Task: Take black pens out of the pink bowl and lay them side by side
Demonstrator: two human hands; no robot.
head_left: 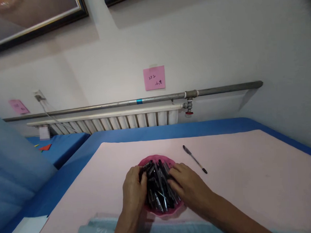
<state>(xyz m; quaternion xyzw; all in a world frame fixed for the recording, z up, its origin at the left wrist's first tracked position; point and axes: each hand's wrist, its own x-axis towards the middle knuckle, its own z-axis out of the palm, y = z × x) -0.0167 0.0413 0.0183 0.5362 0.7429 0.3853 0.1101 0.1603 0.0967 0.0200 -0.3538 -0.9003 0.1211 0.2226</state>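
A pink basket (pixel 164 213) with a wavy rim is filled with a jumble of black and clear pens (pixel 159 186). My left hand (pixel 133 189) is at its left side, thumb and fingers closed around something dark at the rim, mostly hidden by the fingers. On the right side, my right hand (pixel 187 184) reaches over the rim. Its fingers are bent in among the pens, and what they grip is hidden. One clear pen with a black cap (pixel 195 159) lies by itself on the pink mat, beyond my right hand.
The pink mat (pixel 242 181) covers a blue padded table (pixel 166 131). A light-blue cloth (pixel 156 232) lies along the near edge. At the left are a blue curtain (pixel 9 172) and a white sheet (pixel 23 231). A radiator (pixel 135 120) and pipe (pixel 105 106) run behind.
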